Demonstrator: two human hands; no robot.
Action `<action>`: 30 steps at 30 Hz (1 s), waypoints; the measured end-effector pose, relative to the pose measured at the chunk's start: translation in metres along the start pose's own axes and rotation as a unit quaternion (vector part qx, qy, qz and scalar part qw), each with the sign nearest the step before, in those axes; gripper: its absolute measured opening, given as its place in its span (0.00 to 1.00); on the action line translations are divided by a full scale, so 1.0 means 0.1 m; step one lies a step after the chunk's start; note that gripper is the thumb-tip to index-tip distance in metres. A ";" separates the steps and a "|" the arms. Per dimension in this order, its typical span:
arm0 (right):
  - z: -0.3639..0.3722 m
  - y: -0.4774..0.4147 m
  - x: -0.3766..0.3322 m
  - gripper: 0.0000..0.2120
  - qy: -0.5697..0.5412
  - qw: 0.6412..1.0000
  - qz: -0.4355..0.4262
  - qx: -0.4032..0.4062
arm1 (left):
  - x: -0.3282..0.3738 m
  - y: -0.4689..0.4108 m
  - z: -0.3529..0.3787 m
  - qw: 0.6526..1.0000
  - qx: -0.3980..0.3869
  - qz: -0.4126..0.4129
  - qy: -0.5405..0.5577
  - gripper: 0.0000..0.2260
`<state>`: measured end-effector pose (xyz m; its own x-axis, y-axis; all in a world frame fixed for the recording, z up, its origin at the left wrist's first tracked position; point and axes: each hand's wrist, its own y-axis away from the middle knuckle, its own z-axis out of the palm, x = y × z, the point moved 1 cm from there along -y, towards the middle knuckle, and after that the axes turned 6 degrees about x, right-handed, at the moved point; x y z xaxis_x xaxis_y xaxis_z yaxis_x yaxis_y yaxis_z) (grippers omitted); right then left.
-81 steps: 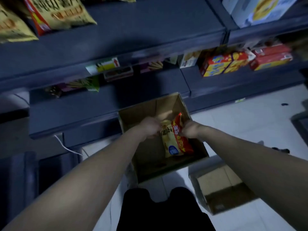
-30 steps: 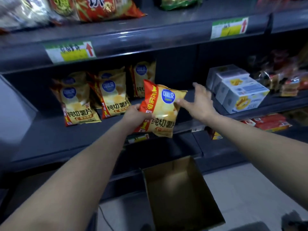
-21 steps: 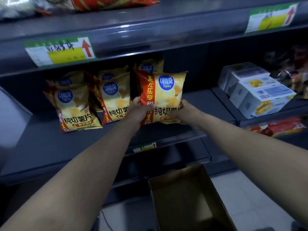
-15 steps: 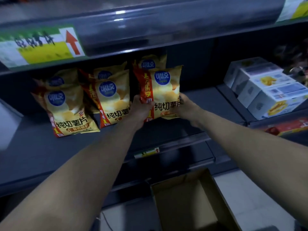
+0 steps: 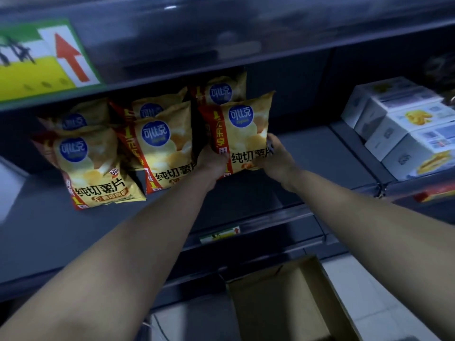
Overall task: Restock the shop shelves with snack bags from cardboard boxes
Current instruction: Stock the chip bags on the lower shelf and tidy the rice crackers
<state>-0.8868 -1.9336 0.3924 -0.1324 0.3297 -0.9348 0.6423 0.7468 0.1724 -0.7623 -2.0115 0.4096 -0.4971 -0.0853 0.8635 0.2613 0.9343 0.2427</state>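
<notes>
A yellow and red chip bag stands upright on the dark middle shelf, in front of another bag of the same kind. My left hand grips its lower left corner and my right hand its lower right corner. To its left stand more matching bags, one in the middle and one at the left, each with another behind. The open cardboard box lies on the floor below, and its visible part shows no bags.
White cartons are stacked on the shelf section to the right. The upper shelf's edge carries a green and yellow price tag with a red arrow. A small tag sits on the middle shelf's front rail. Pale floor tiles lie right of the box.
Both hands lifted the chip bag out of the box, raised it to the middle shelf and stood it upright at the right end of the row. The view has moved closer.
</notes>
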 end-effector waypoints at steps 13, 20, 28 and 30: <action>-0.09 0.09 0.04 0.27 0.045 0.998 0.050 0.001 | 0.05 0.12 -0.02 0.998 -0.037 0.040 0.008 0.21; -0.04 -0.05 0.04 0.26 0.001 0.999 0.033 -0.004 | -0.01 -0.07 0.09 0.999 -0.046 0.001 0.027 0.33; 0.02 -0.24 0.06 0.32 0.008 0.999 0.039 -0.024 | 0.03 -0.37 0.14 0.987 -0.092 -0.069 0.112 0.28; 0.01 -0.27 0.09 0.39 0.031 0.999 0.042 -0.004 | 0.04 -0.36 0.19 0.987 -0.103 -0.056 0.107 0.27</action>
<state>-0.9048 -1.9508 0.3790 -0.1241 0.4264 -0.8960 0.6478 0.7188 0.2523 -0.7893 -2.0393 0.3964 -0.3515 -0.2759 0.8946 0.3888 0.8263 0.4076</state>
